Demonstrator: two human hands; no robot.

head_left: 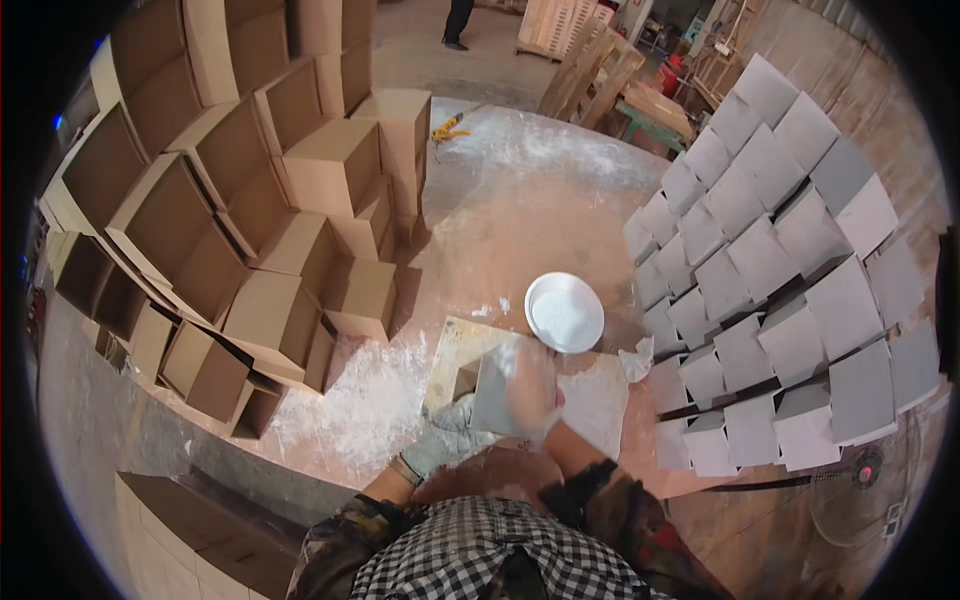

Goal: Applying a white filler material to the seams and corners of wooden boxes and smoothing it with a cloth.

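Observation:
Close in front of me, a small box (pixel 495 392) with a grey-coated face stands over a wooden board (pixel 452 345). My left hand (pixel 440 443), in a pale work glove, grips the box at its lower left side. Across the grey face sweeps my right hand (pixel 532 385), smeared by motion, so its fingers and anything in them cannot be made out. A white bowl (pixel 565 313) with white stuff inside sits just beyond, by a white-smeared sheet (pixel 595 390) and a crumpled white scrap (pixel 636 360).
Bare brown boxes (pixel 290 235) are stacked high on the left. Many grey-faced boxes (pixel 750 250) form a stack on the right. A yellow-handled tool (pixel 450 127) lies at the table's far end. Beyond are wooden pallets (pixel 590 75), a person's leg (pixel 458 22), and a fan (pixel 866 470) at lower right.

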